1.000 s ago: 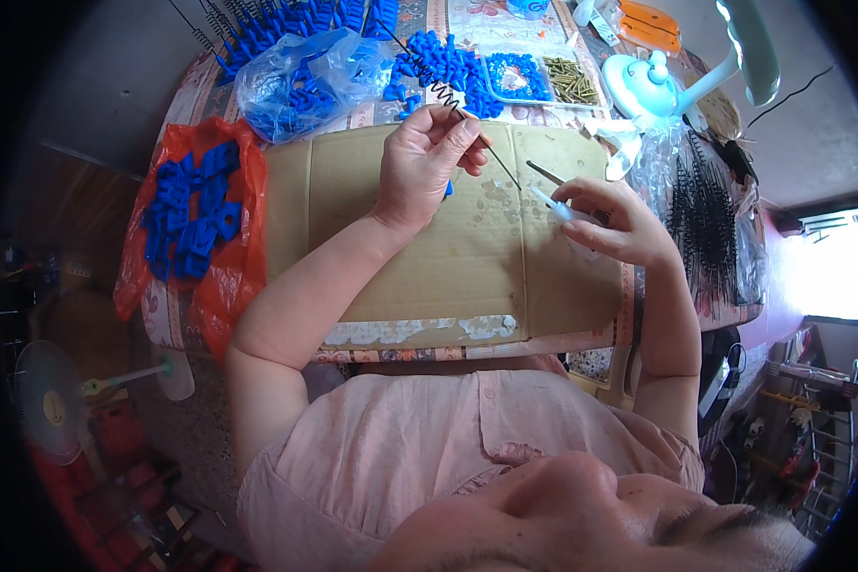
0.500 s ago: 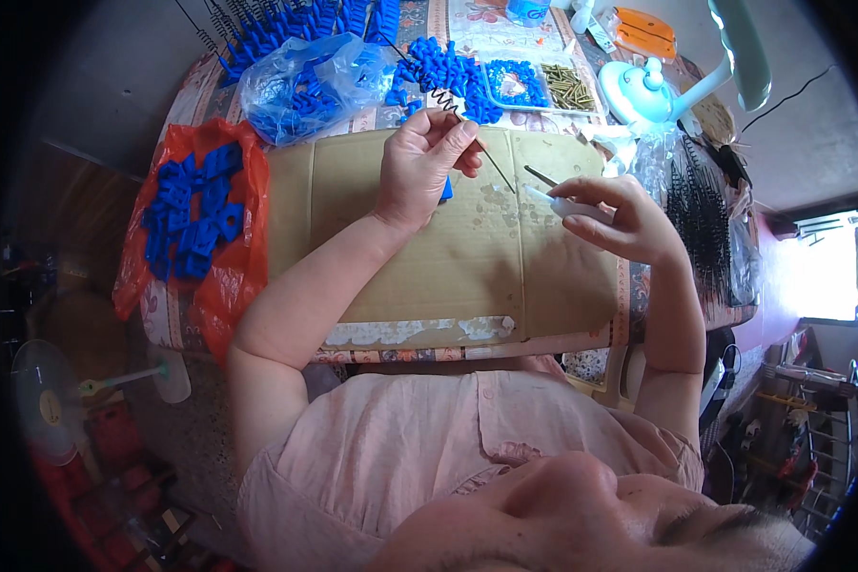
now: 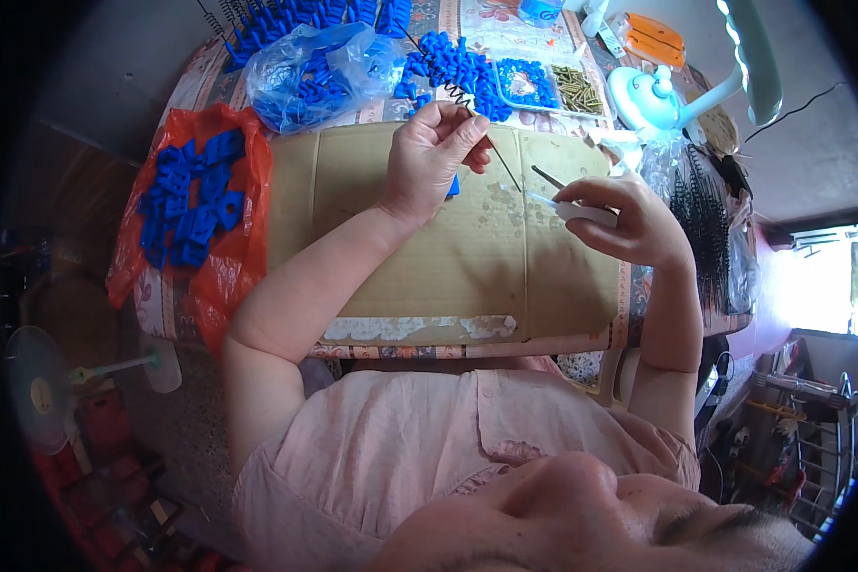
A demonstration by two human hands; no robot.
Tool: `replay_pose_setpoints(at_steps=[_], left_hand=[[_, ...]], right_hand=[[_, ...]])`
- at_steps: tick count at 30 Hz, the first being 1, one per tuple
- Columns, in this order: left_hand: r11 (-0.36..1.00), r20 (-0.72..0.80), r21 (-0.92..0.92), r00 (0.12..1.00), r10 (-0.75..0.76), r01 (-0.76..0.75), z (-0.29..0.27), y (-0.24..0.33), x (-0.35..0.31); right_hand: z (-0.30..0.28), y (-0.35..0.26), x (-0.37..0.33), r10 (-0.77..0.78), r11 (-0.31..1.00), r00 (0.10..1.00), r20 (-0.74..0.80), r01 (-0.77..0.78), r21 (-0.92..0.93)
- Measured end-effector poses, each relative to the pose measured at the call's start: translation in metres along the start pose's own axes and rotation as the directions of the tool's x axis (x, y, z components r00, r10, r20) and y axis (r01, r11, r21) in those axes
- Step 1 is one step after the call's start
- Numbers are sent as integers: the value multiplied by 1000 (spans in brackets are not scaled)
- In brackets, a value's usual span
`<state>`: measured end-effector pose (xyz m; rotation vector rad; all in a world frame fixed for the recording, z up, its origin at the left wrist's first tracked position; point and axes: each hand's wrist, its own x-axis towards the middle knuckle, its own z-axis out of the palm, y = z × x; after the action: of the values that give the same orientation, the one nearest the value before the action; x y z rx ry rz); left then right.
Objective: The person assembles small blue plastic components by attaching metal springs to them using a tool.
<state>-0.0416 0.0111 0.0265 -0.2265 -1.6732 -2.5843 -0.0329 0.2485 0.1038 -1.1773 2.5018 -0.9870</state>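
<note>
My left hand (image 3: 437,157) is closed, thumb and fingers pinching a thin black wire (image 3: 505,162). Its coiled part (image 3: 456,92) runs up past the fingers, while the straight end slopes down to the right. Beneath that hand a blue plastic piece (image 3: 454,187) shows in part. Closed around a small white bottle with a narrow tip, probably glue (image 3: 586,214), my right hand (image 3: 629,219) holds it so the tip points left, close to the wire's end. A slim dark tool (image 3: 547,177) sticks out by the right fingers; its other end is hidden.
A cardboard sheet (image 3: 400,276) lies under my hands. Blue parts fill an orange-red bag (image 3: 248,253) at left and a clear bag (image 3: 372,67) behind. A divided tray (image 3: 582,91) holds blue bits and brass-coloured pins. A lamp (image 3: 643,100) and black wires (image 3: 701,219) stand right.
The whole view has shifted slightly. Both hands keep nearly the same pose, with the bottle's tip still near the wire's straight end.
</note>
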Motion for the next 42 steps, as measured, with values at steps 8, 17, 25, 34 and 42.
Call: replay_pose_setpoints(at_steps=[8,17,25,34,42], left_hand=[[999,29,36,999,18,-19,1,-1,-2],[998,45,66,999,10,-13,2,-1,-2],[997,42,73,999,15,-18,1,-1,-2],[997,40,65,998,49,-51,-1,-2,-1],[982,96,114,985,142,-153,5,-3,-7]], right_hand=[[0,-2,-1,39,997,999,16,-38,-60],[-3,-6,0,89,992,995,43,-85,-94],[-1,-3,0,84,995,996,36,-82,-49],[-6,19,-4,65,972,994,-89,-43,230],[-5,55,0,120,971,908,-402,-23,237]])
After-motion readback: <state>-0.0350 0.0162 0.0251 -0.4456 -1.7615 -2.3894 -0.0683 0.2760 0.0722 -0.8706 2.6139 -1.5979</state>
